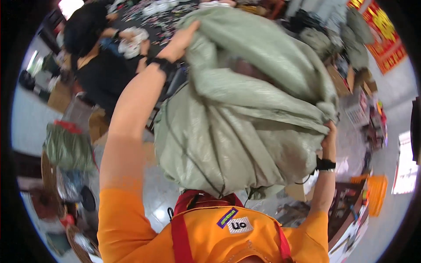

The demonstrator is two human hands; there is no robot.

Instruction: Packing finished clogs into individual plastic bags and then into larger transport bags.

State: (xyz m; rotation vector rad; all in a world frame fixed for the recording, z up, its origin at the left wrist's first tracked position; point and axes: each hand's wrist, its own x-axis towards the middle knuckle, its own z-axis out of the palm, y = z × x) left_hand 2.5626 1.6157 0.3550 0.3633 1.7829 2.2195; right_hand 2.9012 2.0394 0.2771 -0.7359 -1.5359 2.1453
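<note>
A big grey-green woven sack [215, 140] is held up in front of my chest, its mouth gaping and its rim bunched into thick folds. My left hand [186, 39] is closed round the rim at the far left, with that arm stretched out. At the right side, my right hand [329, 133] grips the gathered edge lower down. Deep in the opening something dull pinkish-brown shows, too shaded to make out. A thin dark cord runs down the sack's left side. Folds of cloth hide parts of my fingers.
A person in black [103, 72] works at the left, holding a white bundle [133, 41] by a dark table [151, 22] strewn with small pieces. Another filled green sack [68, 147] stands left. Cardboard boxes [342, 81] and an orange crate [376, 195] are at the right.
</note>
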